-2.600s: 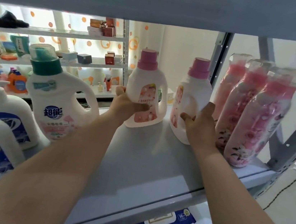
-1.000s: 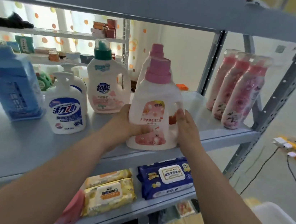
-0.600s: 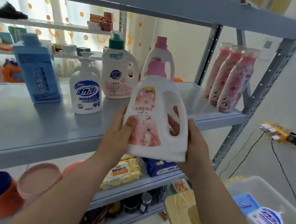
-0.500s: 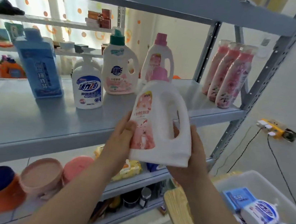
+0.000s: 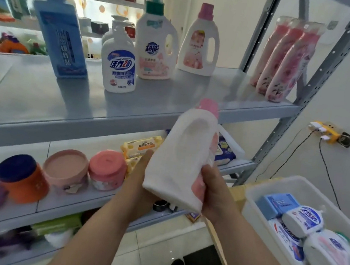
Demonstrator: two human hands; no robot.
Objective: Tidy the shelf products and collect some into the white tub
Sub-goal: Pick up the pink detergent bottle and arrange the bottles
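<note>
Pink-capped bottle [image 5: 185,156] hangs tilted in mid-air, just left of the white tub [image 5: 250,209], with the left hand [image 5: 138,185] curled under its base and the right hand [image 5: 215,193] wrapped round its side. It looks like the collecting step. Next it needs a swing right and a gentle lowering onto the packs [image 5: 301,220] inside. Up-left of the tub stand one twin bottle [image 5: 200,40], one green-capped bottle [image 5: 157,43] and three floral pouches [image 5: 283,60].

Left hand [image 5: 138,184] and right hand [image 5: 215,192], both reaching forward, grip the bottle [image 5: 185,156] from opposite sides.
</note>
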